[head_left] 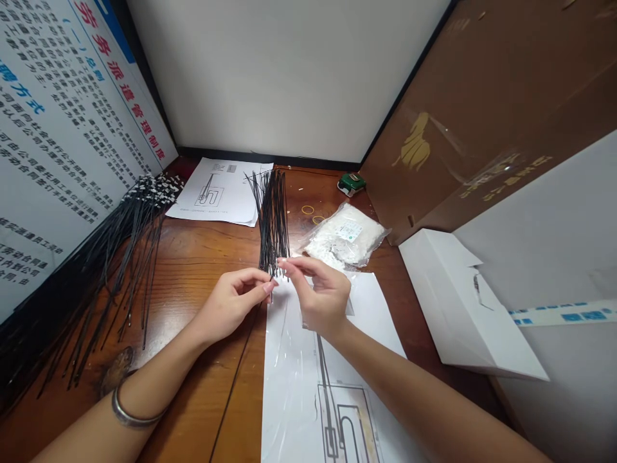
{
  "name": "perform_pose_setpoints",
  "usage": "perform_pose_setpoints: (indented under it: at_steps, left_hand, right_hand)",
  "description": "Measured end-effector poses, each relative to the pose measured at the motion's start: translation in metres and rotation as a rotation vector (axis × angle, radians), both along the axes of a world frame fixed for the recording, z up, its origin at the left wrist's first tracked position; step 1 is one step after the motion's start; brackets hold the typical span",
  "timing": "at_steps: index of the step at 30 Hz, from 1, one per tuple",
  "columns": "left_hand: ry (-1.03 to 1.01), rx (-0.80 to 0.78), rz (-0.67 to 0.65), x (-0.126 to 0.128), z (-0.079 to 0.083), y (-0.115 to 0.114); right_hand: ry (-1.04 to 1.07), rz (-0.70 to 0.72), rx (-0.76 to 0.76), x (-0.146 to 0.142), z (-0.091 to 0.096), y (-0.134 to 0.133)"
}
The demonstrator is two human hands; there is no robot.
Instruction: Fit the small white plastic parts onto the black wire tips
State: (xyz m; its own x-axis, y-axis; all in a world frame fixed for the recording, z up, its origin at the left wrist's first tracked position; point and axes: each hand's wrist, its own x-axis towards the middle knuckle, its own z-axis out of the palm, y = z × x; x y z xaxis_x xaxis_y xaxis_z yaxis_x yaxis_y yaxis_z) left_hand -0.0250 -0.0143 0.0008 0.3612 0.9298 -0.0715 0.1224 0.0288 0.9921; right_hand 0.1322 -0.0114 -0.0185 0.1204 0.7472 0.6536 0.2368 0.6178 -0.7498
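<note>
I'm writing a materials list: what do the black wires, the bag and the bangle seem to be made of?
Wires: probably plastic-coated, dull black, judging by their even dark surface; the cores are hidden.
Bag: clear, glossy plastic film, by its crinkled, see-through edges.
Bangle: likely metal, silvery grey with bright highlights.

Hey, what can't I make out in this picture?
In the head view:
Anything pinched by the right hand: too small, hidden by its fingertips.
White label on the clear plastic bag: print too small.
White printed diagram sheet: cut off by the bottom edge.
</note>
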Motion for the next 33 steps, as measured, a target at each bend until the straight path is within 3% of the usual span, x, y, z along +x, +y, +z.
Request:
perform_pose_setpoints:
  at_steps: [3, 7, 10, 18, 33]
  left_hand:
    - [-0.016, -0.014, 0.023, 0.000, 0.000, -0.001]
    - [-0.073, -0.023, 0.055, 0.000, 0.000, -0.002]
    - [-0.073, -0.043, 0.117, 0.002, 0.000, -0.001]
    - [-0.111, -0.085, 0.217, 0.005, -0.005, 0.001]
    - [-0.144, -0.119, 0.207, 0.006, 0.000, -0.001]
  right_hand:
    - [0.169, 0.028, -0.211, 0.002, -0.001, 0.004]
    - [0.244, 0.274, -0.488, 0.006, 0.002, 0.009]
    - [0.236, 0.384, -0.594, 0.009, 0.004, 0.011]
    - [0.149, 0.495, -0.683, 0.011, 0.004, 0.012]
    - [0.088, 0.512, -0.675, 0.011, 0.003, 0.014]
